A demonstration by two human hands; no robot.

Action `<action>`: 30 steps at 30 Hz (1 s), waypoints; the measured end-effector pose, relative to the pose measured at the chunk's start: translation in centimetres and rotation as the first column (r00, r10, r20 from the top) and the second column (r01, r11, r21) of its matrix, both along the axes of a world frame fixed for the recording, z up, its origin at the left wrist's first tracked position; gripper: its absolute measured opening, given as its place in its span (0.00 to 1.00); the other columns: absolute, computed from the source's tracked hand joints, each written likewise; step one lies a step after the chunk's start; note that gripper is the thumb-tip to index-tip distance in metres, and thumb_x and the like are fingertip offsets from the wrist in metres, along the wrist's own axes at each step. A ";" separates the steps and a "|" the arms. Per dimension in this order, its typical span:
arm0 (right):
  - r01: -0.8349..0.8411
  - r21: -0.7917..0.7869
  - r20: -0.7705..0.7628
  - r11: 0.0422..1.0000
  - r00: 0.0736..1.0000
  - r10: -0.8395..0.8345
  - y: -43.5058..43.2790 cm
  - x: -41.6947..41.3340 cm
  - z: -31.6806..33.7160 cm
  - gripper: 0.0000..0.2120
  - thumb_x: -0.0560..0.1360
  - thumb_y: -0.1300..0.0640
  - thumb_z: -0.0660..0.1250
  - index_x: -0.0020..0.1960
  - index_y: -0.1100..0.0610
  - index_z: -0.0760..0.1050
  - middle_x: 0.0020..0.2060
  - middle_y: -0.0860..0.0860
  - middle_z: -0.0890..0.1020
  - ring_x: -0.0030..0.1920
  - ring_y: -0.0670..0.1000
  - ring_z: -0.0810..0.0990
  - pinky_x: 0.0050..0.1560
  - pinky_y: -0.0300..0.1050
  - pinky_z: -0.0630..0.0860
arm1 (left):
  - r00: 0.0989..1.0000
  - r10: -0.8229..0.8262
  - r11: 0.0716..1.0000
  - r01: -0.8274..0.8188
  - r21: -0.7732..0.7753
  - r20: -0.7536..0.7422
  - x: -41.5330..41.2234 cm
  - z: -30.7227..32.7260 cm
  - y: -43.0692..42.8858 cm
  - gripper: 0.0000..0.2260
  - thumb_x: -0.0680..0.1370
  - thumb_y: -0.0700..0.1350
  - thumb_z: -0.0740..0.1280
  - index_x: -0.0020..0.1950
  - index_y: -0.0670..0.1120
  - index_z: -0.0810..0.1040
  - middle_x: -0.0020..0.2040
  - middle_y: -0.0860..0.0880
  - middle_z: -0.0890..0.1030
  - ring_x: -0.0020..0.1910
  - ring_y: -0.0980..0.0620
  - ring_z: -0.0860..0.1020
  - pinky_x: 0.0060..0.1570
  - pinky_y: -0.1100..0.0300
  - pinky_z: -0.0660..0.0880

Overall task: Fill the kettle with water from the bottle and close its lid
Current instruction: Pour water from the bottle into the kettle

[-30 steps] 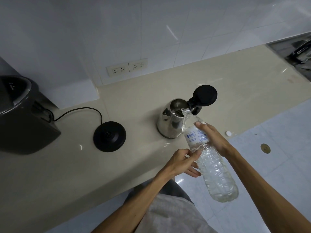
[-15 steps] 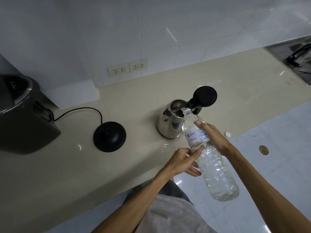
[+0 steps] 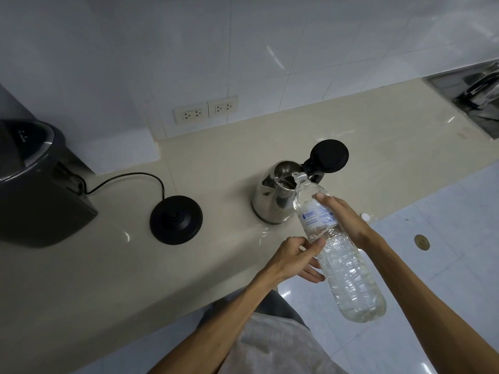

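A steel kettle (image 3: 271,199) stands on the beige counter (image 3: 108,279) with its black lid (image 3: 329,155) flipped up. A clear plastic water bottle (image 3: 348,268) is tipped with its open neck over the kettle's mouth. My right hand (image 3: 341,217) grips the bottle around its labelled upper part. My left hand (image 3: 293,259) supports the bottle from the left side, thumb on it. The bottle's white cap (image 3: 365,216) lies on the counter by my right wrist.
The kettle's black power base (image 3: 176,219) sits left of the kettle, its cord running to a dark appliance (image 3: 32,184) at the far left. Wall sockets (image 3: 206,110) are behind. A sink area (image 3: 478,98) shows at the far right. The counter edge is close to my body.
Almost nothing differs; the bottle stays tipped over the kettle mouth with both hands in the same grip, and the view has shifted only slightly.
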State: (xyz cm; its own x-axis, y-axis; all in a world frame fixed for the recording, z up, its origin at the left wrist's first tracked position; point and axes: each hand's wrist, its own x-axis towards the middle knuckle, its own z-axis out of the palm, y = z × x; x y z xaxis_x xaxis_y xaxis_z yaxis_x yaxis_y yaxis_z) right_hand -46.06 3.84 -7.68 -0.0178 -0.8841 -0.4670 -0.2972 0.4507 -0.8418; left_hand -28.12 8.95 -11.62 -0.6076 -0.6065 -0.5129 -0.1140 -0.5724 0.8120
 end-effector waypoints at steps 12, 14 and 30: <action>-0.008 0.006 0.001 1.000 1.000 0.008 0.1 -0.2 0.1 0.29 0.75 0.34 0.64 0.60 0.59 0.77 0.48 0.64 0.84 0.45 0.59 0.85 0.48 0.55 0.80 | 1.000 0.007 1.000 -0.007 0.004 -0.013 -0.1 0.0 0.2 0.27 0.84 0.59 0.66 0.64 0.34 0.73 0.56 0.32 0.86 0.49 0.29 0.87 0.45 0.49 0.87; -0.005 0.006 0.001 1.000 1.000 0.005 0.1 -0.2 0.1 0.29 0.76 0.35 0.63 0.60 0.59 0.77 0.47 0.64 0.85 0.44 0.60 0.85 0.47 0.54 0.80 | 1.000 0.009 1.000 -0.009 0.002 -0.015 -0.1 0.0 0.2 0.27 0.84 0.59 0.66 0.64 0.34 0.73 0.56 0.32 0.86 0.49 0.29 0.87 0.45 0.49 0.87; -0.004 0.026 0.032 1.000 0.999 0.003 -0.1 -0.3 -0.2 0.32 0.74 0.33 0.65 0.60 0.61 0.77 0.49 0.67 0.83 0.45 0.63 0.85 0.49 0.57 0.79 | 1.000 0.019 1.000 -0.019 0.011 -0.013 0.0 0.6 0.5 0.20 0.84 0.59 0.66 0.56 0.40 0.76 0.46 0.39 0.87 0.49 0.28 0.87 0.52 0.38 0.85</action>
